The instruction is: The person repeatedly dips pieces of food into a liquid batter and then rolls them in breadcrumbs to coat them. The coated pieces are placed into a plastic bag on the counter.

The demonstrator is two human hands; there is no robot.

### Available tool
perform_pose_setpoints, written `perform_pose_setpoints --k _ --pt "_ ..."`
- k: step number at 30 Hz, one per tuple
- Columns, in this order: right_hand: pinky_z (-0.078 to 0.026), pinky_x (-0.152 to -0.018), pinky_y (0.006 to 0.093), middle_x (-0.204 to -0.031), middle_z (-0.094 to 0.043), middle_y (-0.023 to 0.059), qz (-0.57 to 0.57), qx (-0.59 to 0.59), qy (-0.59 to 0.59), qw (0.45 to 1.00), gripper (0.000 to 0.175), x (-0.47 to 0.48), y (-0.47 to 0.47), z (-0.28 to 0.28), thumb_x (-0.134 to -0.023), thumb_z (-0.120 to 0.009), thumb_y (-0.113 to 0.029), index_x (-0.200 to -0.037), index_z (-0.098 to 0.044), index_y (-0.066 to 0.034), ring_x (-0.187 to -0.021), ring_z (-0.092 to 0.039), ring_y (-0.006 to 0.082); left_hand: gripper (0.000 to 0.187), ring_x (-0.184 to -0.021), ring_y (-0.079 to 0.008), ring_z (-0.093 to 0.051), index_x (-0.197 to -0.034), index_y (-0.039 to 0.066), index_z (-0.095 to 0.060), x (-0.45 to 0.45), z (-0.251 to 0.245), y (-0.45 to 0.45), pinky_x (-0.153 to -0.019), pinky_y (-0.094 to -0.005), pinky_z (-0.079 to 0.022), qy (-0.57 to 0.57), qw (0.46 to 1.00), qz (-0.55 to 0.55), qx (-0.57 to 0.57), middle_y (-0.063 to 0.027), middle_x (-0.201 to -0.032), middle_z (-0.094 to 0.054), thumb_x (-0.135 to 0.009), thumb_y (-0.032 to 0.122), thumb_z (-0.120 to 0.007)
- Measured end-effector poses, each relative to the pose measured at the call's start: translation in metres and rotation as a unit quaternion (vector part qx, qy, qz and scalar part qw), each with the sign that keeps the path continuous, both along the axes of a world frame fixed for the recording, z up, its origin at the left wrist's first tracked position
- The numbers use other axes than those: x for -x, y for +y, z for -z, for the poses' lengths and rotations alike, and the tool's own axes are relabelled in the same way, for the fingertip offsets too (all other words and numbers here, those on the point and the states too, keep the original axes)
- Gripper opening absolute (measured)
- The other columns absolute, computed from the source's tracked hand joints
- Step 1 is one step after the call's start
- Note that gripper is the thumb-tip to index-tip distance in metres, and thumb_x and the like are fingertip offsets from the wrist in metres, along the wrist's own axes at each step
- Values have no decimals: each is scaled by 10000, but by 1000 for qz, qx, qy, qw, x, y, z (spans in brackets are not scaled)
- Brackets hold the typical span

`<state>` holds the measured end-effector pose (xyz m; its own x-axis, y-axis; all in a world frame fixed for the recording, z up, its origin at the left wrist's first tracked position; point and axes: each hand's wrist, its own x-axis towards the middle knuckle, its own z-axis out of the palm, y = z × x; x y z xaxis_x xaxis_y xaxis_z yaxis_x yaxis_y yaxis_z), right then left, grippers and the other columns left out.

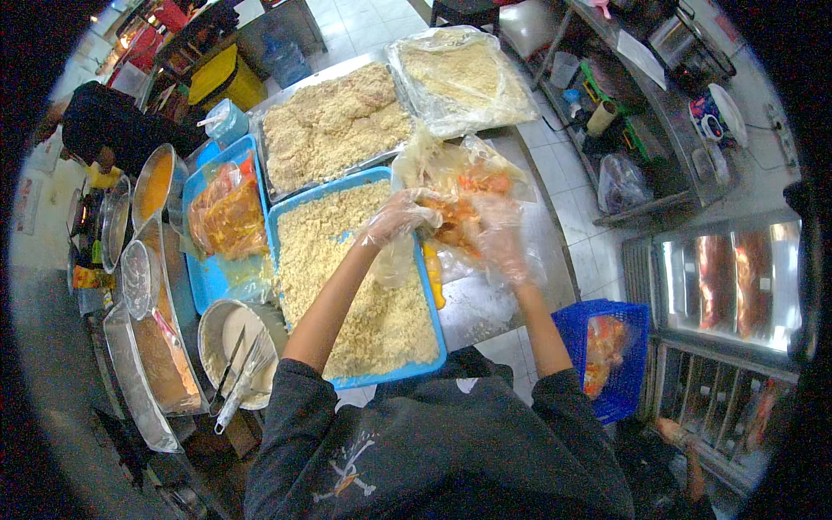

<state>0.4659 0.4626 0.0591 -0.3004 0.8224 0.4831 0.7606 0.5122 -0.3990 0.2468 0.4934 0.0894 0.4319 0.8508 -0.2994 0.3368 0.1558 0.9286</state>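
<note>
Both of my hands wear clear plastic gloves. My left hand (406,211) has its fingers bent at the left edge of some orange marinated meat pieces (457,224). Blurred by motion, my right hand (500,234) is on the right side of the same meat. Under and behind the pieces lies an opened clear plastic bag (432,153) with more orange food in it. A blue tray (432,292) of pale crumb coating is below my left forearm. Beside that tray, partly under the bag, is a yellow object (433,276).
Behind are a tray of coated food (338,123) and a plastic-wrapped tray (461,78). Leftward stand a blue tray with bagged meat (227,211), a batter bowl with whisk (240,351) and metal pans (156,185). A blue crate (601,364) is at right. Other people are at both sides.
</note>
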Motion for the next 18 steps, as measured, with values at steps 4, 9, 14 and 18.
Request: perform_pose_setpoints --k 4,9,14,18 --pt "-483 -724 401 -884 -620 163 40 120 115 985 297 29 3 20 -720 -675 -210 -937 -607 -20 -806 -607 307 560 -986 -205 -558 -1155 40 -572 -14 -8 -1 -880 -318 -423 -31 999 17 -28 -97 -1050 -615 -702 348 -691" --pt "-491 -699 293 -831 -669 100 -35 250 336 907 255 24 19 26 -768 -666 -170 -973 -655 -18 -744 -625 161 594 -1021 -203 -552 -1206 60 -544 0 -34 -2 -895 -331 -428 7 1000 3 -30 -93 -1109 -605 -706 333 -712" --pt "-460 -825 274 -1012 -628 58 -214 356 350 839 332 17 25 -59 -837 -626 -147 -1118 -575 23 -923 -567 120 616 -979 -182 -576 -1206 77 -544 3 -76 -10 -882 -321 -450 65 973 10 -223 -58 -1081 -619 -699 355 -755" --pt "-437 -884 273 -1126 -582 78 -204 424 173 865 429 28 24 -126 -851 -626 -180 -1201 -508 37 -1000 -540 130 502 -828 -176 -588 -1002 56 -645 19 -116 -17 -762 -319 -461 74 988 -29 -133 -76 -889 -640 -676 427 -736"
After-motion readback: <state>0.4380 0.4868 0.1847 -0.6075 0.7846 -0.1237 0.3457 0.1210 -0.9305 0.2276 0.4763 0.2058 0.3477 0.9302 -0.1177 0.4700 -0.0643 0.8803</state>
